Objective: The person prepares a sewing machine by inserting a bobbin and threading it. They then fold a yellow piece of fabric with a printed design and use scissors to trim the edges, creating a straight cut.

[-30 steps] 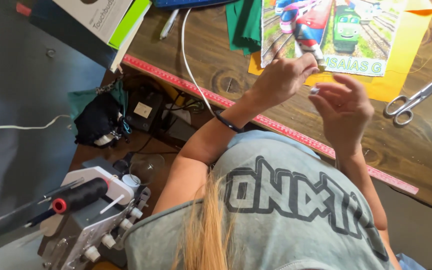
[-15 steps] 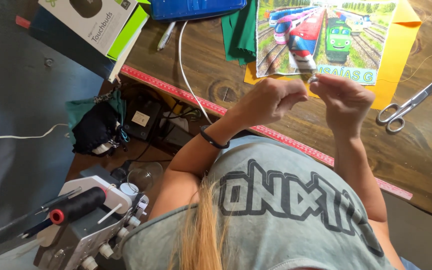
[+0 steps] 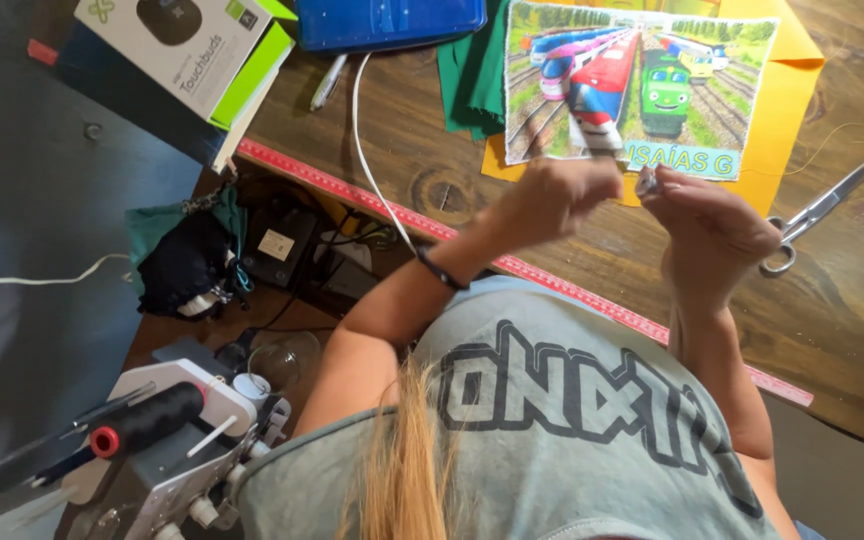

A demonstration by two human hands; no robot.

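While your hands have drawn closer together above the train picture [image 3: 642,85], your left hand [image 3: 552,200] is now curled shut on nothing I can see, and your right hand [image 3: 707,225] pinches a small metal piece [image 3: 647,182], so the fiddly work continues.

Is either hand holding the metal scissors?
No, the metal scissors lie on the wooden table, apart from the right hand and left hand.

On the tabletop [image 3: 592,290], the train picture [image 3: 642,85] lies on a paper sheet [image 3: 787,100]; scissors [image 3: 822,210] lie right of it, a box [image 3: 192,50] far left, a measuring strip [image 3: 352,190] along the tabletop's near edge.
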